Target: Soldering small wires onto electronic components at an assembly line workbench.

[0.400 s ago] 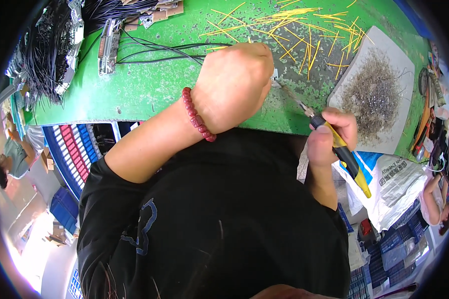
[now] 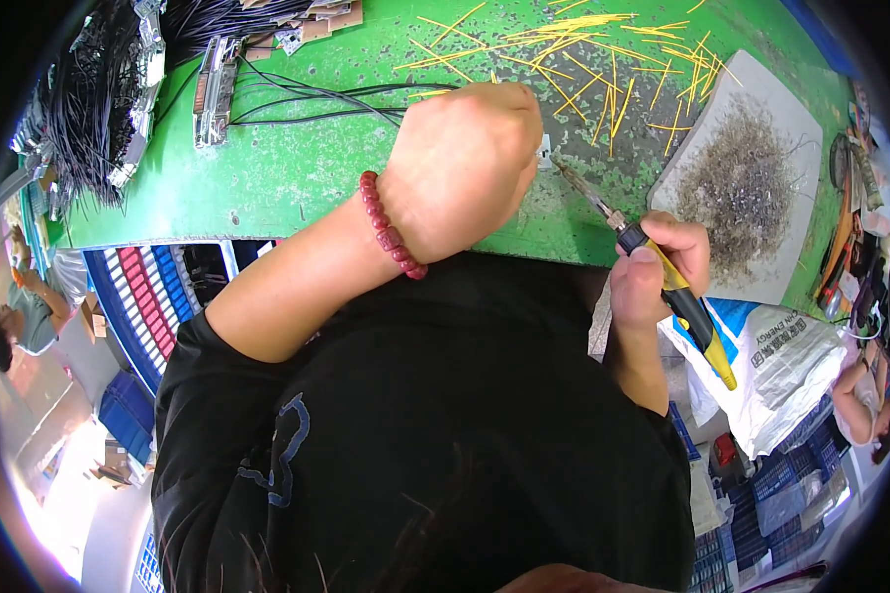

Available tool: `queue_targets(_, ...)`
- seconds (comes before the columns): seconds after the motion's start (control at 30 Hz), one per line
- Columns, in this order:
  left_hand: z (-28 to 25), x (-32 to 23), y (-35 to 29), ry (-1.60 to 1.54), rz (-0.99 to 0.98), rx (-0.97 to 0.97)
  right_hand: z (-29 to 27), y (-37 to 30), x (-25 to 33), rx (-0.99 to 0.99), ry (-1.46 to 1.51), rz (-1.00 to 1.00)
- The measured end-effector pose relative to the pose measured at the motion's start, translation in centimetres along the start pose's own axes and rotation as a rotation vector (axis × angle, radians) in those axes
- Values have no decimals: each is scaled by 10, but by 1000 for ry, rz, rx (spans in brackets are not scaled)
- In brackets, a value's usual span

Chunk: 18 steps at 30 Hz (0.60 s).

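Observation:
My left hand [image 2: 465, 158], with a red bead bracelet [image 2: 393, 224] at the wrist, is closed over the bench, its fingertips hidden beneath it. Black cables [image 2: 341, 97] run from a metal-edged block [image 2: 215, 94] to under this hand. Just past its knuckles a small pale piece [image 2: 545, 151] shows; what the fingers pinch cannot be made out. In my right hand [image 2: 663, 265] is a yellow and black soldering iron [image 2: 690, 311], gripped between thumb and fingers. Its tip points up and left, close to the pale piece; whether they touch is unclear.
Thin yellow tubes [image 2: 574, 40] lie scattered at the back of the green bench [image 2: 297, 188]. A grey board [image 2: 806, 188] carrying a heap of fine clippings [image 2: 737, 188] sits on the right, hand tools [image 2: 841, 237] beyond it. Bundled black wires [image 2: 79, 128] fill the left. Other people are at both sides.
The soldering iron's tip has shifted slightly and looks sharper. A little more of the pale piece shows beside my left hand, which stays nearly still.

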<state>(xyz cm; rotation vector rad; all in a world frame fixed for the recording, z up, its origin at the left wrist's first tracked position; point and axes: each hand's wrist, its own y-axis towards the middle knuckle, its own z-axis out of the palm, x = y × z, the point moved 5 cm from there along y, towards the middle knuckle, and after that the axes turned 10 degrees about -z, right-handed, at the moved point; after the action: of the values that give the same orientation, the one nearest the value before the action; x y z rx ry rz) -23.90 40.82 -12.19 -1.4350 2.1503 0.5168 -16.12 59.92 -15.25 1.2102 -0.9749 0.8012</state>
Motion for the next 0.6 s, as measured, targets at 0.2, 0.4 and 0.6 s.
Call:
queue_targets(0.2, 0, 1, 0, -7, 1, 14, 0, 0, 0, 1, -15, -9)
queue_targets(0.4, -2, 8, 0, -106, -3, 67, -4, -1, -3, 7, -51, -32)
queue_targets(0.6, 0, 4, 4, -31, 20, 102, -4, 0, -1, 16, -72, -51)
